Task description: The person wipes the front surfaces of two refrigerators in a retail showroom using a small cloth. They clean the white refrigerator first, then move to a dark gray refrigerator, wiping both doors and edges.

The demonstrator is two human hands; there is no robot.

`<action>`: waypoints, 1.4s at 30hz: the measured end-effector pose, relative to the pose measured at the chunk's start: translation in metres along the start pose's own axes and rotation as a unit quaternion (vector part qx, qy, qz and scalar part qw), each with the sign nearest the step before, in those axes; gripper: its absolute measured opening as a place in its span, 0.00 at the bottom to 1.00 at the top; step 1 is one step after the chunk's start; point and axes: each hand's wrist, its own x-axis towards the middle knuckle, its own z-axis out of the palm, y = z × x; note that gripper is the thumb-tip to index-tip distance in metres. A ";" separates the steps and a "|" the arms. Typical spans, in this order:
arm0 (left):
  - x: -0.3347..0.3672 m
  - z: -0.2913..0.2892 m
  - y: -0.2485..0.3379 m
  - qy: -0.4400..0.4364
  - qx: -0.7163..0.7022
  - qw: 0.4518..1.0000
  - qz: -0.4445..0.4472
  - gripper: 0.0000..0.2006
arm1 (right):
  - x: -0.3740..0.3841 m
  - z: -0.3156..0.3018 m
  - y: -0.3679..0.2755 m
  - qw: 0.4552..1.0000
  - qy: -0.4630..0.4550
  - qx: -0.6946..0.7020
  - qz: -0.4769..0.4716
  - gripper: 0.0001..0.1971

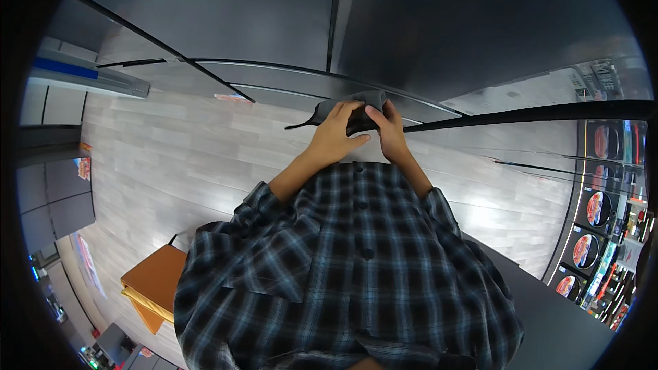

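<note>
A small, soft dark grey pouch (373, 98) is held in front of my chest, and a thin black cord trails from its left end. My left hand (337, 128) is closed on its left and near side, fingers curled over the top. On the opposite side my right hand (391, 131) grips its edge, with the thumb pressed on the upper face. Between the hands lies a dark, shaded part of the pouch. Whether anything is inside cannot be made out.
Tall dark grey appliance doors (260, 14) stand close ahead. Behind me on the left is a brown box-shaped piece (159, 277). A row of front-loading washing machines (585, 250) lines the right. A dark grey surface (548, 301) lies close behind on the right.
</note>
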 end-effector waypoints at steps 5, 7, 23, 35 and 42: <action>0.004 -0.004 0.005 0.091 -0.044 0.993 -0.056 0.20 | -0.004 0.016 -0.013 0.984 -0.062 0.156 0.052 0.10; 0.007 -0.004 -0.002 0.101 -0.179 0.975 -0.081 0.13 | -0.009 0.019 -0.012 0.997 -0.062 0.037 -0.012 0.11; 0.012 -0.008 0.001 0.077 -0.366 0.916 -0.145 0.11 | -0.013 0.024 -0.014 0.900 0.165 -0.283 -0.286 0.10; 0.009 -0.011 -0.010 0.051 -0.417 0.892 -0.168 0.07 | -0.010 0.024 -0.019 0.813 0.197 -0.398 -0.376 0.17; 0.010 -0.019 0.001 0.025 -0.494 0.850 -0.182 0.04 | -0.019 0.041 -0.021 0.891 0.026 -0.341 -0.298 0.12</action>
